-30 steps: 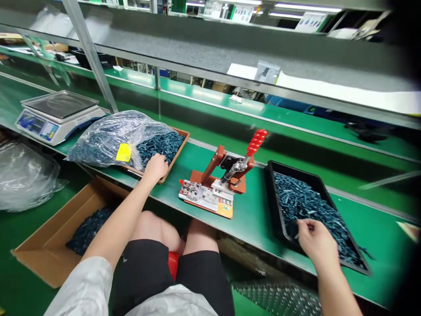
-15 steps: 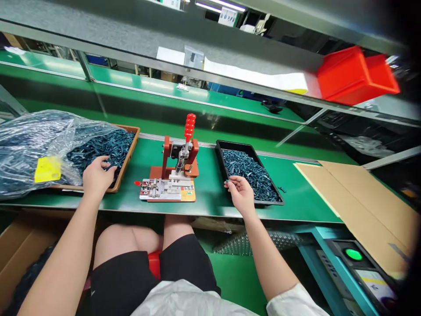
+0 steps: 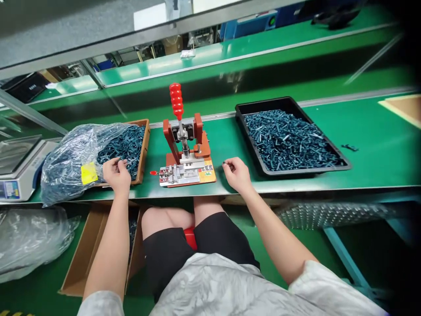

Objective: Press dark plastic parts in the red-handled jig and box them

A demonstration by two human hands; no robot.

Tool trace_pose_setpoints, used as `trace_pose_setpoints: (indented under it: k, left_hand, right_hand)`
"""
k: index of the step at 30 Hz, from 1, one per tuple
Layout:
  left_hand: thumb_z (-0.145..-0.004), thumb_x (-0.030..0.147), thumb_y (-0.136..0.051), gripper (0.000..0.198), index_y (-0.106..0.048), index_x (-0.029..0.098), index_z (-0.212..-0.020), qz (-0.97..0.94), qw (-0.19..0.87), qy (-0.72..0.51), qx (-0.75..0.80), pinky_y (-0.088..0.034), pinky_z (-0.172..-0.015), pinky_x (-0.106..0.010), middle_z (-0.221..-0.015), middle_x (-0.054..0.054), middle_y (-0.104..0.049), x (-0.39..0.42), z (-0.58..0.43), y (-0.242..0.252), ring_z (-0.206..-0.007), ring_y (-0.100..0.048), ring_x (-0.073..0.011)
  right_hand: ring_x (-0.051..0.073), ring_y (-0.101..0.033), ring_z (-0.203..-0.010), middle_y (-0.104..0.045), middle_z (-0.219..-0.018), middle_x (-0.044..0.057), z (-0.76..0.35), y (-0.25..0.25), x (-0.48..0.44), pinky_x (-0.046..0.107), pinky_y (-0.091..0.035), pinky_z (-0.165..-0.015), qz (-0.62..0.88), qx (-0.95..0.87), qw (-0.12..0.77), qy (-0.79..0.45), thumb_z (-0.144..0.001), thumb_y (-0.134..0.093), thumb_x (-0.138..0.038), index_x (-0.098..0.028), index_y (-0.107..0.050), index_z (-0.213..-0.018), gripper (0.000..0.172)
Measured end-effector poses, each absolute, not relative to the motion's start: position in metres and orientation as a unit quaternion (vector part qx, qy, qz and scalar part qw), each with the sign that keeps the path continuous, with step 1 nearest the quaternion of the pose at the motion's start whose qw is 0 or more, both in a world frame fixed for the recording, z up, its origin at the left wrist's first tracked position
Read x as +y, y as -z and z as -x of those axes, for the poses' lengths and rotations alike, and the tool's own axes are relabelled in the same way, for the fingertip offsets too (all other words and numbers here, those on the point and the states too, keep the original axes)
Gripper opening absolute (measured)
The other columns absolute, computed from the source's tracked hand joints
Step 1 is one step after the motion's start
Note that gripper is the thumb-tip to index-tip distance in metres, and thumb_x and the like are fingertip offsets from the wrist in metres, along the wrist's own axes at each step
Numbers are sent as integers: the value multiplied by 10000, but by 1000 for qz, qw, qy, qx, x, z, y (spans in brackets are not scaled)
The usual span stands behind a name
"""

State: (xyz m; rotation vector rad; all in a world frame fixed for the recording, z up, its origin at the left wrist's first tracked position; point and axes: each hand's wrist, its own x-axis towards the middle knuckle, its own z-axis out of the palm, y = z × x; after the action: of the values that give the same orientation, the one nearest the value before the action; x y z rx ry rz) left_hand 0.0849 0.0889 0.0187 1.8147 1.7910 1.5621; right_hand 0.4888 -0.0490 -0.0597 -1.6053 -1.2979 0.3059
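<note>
Dark teal pieces (image 3: 123, 149) heaped in a wooden tray (image 3: 145, 147)
Left hand (image 3: 116, 174) curls at the tray's 7 o'clock; right hand (image 3: 237, 174), well off at 3 o'clock, pinches a small dark piece (image 3: 223, 163).

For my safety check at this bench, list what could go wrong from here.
The right hand sits close to the toggle press; if its red handle is thrown with fingers near, they could get caught. A loose dark part lies on the green bench outside the black tray, so it may get lost or mixed up. The plastic bag slumps against the wooden tray near the bench edge and might slide off.
</note>
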Motion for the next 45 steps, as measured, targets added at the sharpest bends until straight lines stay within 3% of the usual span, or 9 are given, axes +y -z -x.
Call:
trace_pose_setpoints:
  k: [5,8,11,18,24,27,34,39,45]
  left_hand:
    - [-938,397,-542,380,-586,138,-1214,-578,177,-563,563,-635,-780,-351,-1057,-97,-669,62,-117,-30,-763,-719,-154]
    - [-842,402,-682,303,-675,156,-1020,-663,279,-452,527,-612,-807,-329,-891,-58,-729,29,-154,-37,-824,-734,-185]
    - [-825,357,-702,199,-716,183,-920,-721,309,-328,527,-582,-780,-299,-919,-61,-780,10,-187,-37,-838,-737,-191]
    - [-873,253,-612,145,-746,215,-910,-803,188,-234,514,-543,-871,-396,-906,-66,-767,29,-218,-19,-921,-701,-254]
    - [-819,161,-594,129,-698,199,-752,-819,142,-216,512,-508,-998,-491,-1001,-117,-740,34,-236,0,-1100,-620,-320]
    - [-824,148,-561,155,-691,194,-753,-810,154,-221,520,-508,-1009,-487,-1011,-119,-727,34,-240,5,-1094,-619,-308]
    - [-881,199,-569,181,-750,181,-873,-839,136,-170,499,-495,-1031,-482,-1088,-133,-728,30,-239,-1,-1145,-595,-327]
    - [-901,209,-553,230,-777,181,-944,-853,122,-104,497,-492,-1021,-473,-1104,-139,-731,33,-244,-9,-1138,-606,-342]
    - [-898,216,-576,231,-769,176,-1021,-843,122,-87,516,-482,-1027,-438,-1099,-135,-729,30,-248,-15,-1134,-609,-327]
  right_hand:
    - [175,-567,-667,-644,-797,38,-486,58,-49,312,-490,-673,644,-539,514,-175,-904,-571,-321,-215,-611,-853,125]
    - [181,-573,-692,-647,-835,47,-484,57,-48,315,-487,-680,642,-547,518,-144,-893,-588,-298,-215,-617,-842,102]
    - [182,-560,-650,-615,-749,24,-484,56,-50,311,-455,-636,657,-536,512,-133,-899,-561,-258,-223,-598,-825,89]
    - [231,-665,-845,-716,-923,80,-485,50,-54,363,-542,-797,625,-566,531,-78,-951,-506,-203,-221,-664,-929,161]
    - [214,-712,-801,-745,-983,82,-484,55,-54,383,-595,-800,602,-572,548,-103,-988,-473,-217,-217,-719,-1069,260]
    - [216,-734,-822,-762,-1008,75,-483,58,-53,379,-608,-807,597,-575,545,-128,-971,-511,-213,-222,-711,-1108,242]
    - [245,-735,-918,-782,-970,77,-485,58,-53,393,-600,-861,608,-590,520,-108,-958,-579,-260,-234,-757,-934,181]
    - [240,-743,-824,-782,-962,74,-486,63,-55,387,-616,-783,612,-531,540,-228,-898,-646,-342,-225,-751,-1041,212]
    - [228,-725,-851,-769,-948,56,-462,58,-41,361,-601,-793,572,-550,523,-313,-861,-663,-370,-228,-728,-946,178]
